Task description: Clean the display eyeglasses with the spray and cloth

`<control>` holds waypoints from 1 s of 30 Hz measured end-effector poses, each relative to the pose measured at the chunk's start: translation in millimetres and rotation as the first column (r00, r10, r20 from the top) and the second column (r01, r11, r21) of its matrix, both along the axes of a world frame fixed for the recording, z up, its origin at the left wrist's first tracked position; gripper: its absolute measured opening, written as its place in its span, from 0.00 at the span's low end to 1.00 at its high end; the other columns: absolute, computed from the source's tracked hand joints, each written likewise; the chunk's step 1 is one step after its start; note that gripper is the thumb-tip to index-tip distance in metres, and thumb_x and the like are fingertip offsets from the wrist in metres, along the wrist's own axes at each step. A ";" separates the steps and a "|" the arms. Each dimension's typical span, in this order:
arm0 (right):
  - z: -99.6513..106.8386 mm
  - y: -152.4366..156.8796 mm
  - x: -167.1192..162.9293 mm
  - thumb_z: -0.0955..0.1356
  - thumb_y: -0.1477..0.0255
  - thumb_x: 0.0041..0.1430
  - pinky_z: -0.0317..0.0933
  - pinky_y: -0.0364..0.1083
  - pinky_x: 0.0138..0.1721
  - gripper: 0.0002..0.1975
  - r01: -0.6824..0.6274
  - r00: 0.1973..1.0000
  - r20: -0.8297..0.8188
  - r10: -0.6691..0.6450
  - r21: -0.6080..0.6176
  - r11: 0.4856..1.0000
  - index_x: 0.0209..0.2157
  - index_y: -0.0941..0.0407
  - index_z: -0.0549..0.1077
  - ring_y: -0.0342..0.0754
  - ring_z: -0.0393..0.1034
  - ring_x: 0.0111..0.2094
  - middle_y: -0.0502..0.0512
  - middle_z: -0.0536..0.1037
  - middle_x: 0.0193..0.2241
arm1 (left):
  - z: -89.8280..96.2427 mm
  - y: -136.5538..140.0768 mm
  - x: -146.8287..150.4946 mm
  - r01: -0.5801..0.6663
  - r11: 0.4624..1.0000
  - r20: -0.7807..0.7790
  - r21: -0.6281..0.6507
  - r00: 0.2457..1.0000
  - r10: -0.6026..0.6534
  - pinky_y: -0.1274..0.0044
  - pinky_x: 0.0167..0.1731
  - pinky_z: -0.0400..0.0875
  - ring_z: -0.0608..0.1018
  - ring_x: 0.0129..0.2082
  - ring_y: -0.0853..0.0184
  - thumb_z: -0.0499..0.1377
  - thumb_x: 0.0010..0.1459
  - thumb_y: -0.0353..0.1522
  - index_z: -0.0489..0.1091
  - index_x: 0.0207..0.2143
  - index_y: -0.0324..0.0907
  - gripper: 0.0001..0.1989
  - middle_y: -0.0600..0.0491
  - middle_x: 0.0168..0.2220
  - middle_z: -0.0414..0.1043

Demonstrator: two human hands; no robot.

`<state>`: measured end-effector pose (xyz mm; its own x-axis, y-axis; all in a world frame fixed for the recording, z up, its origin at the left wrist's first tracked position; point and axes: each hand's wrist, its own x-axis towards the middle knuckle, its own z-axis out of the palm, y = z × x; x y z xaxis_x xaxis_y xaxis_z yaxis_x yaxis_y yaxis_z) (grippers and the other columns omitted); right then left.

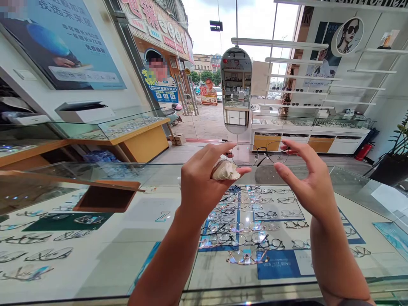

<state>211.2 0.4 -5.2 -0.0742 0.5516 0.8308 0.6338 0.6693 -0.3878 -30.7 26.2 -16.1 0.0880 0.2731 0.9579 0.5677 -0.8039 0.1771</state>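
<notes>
A pair of thin-rimmed eyeglasses (256,158) is held up level above the glass counter, lenses facing away from me. My left hand (207,174) grips their left end between finger and thumb. Tucked in that same hand is a crumpled off-white cloth or tissue (226,171). At the right end, my right hand (307,174) has its index finger at the top of the rim and its thumb near the bottom, the other fingers mostly hidden. Below both hands, many eyeglass frames (266,214) lie in rows inside the glass display case (134,250).
A brown tray (106,196) rests on the left of the counter. Beyond the counter stand an oval mirror (236,89), a yellow-fronted display case (143,140) and wall shelves (296,77). A potted plant (392,157) and a red fire extinguisher (364,151) are at right.
</notes>
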 end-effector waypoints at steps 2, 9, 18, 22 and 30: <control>0.2 -0.1 0.2 0.72 0.61 0.67 0.69 0.62 0.59 0.22 0.000 1.000 0.004 0.000 0.000 1.000 0.60 0.48 0.76 0.58 0.77 0.53 0.58 0.82 0.52 | 0.4 0.1 -0.9 0.000 1.000 0.007 -0.005 1.000 0.000 0.72 0.39 0.79 0.83 0.37 0.64 0.74 0.58 0.42 0.78 0.52 0.47 0.22 0.51 0.40 0.83; 1.4 -2.2 -5.0 0.74 0.61 0.65 0.72 0.59 0.53 0.20 0.006 1.000 0.007 -0.007 0.082 0.997 0.57 0.49 0.78 0.56 0.78 0.48 0.57 0.83 0.47 | 2.1 6.3 -9.1 0.146 0.957 0.092 -0.249 0.988 -0.127 0.74 0.34 0.78 0.79 0.31 0.68 0.72 0.61 0.45 0.78 0.54 0.48 0.22 0.50 0.42 0.83; 2.9 -4.6 -9.5 0.73 0.59 0.67 0.71 0.58 0.51 0.19 0.043 0.998 0.041 -0.049 0.141 0.989 0.56 0.48 0.78 0.56 0.77 0.46 0.57 0.82 0.45 | 1.1 11.7 -10.0 0.189 0.931 0.133 -0.312 0.979 -0.155 0.74 0.33 0.76 0.77 0.31 0.68 0.71 0.61 0.46 0.79 0.55 0.48 0.23 0.48 0.46 0.83; 0.1 -1.0 -11.4 0.73 0.59 0.67 0.70 0.59 0.51 0.19 0.073 0.995 0.053 -0.090 0.263 0.962 0.57 0.47 0.77 0.57 0.76 0.47 0.56 0.82 0.45 | -1.3 17.0 -6.7 0.194 0.946 0.151 -0.259 0.976 -0.159 0.73 0.37 0.77 0.77 0.33 0.68 0.70 0.61 0.48 0.78 0.56 0.49 0.24 0.49 0.48 0.81; -7.6 -0.9 -18.9 0.74 0.62 0.66 0.69 0.62 0.51 0.22 0.186 0.967 0.088 -0.241 0.402 0.896 0.60 0.42 0.75 0.59 0.75 0.46 0.55 0.82 0.45 | -11.1 29.4 5.4 0.144 0.965 0.210 -0.218 0.973 -0.098 0.75 0.32 0.76 0.79 0.34 0.66 0.72 0.58 0.51 0.76 0.59 0.48 0.31 0.50 0.43 0.79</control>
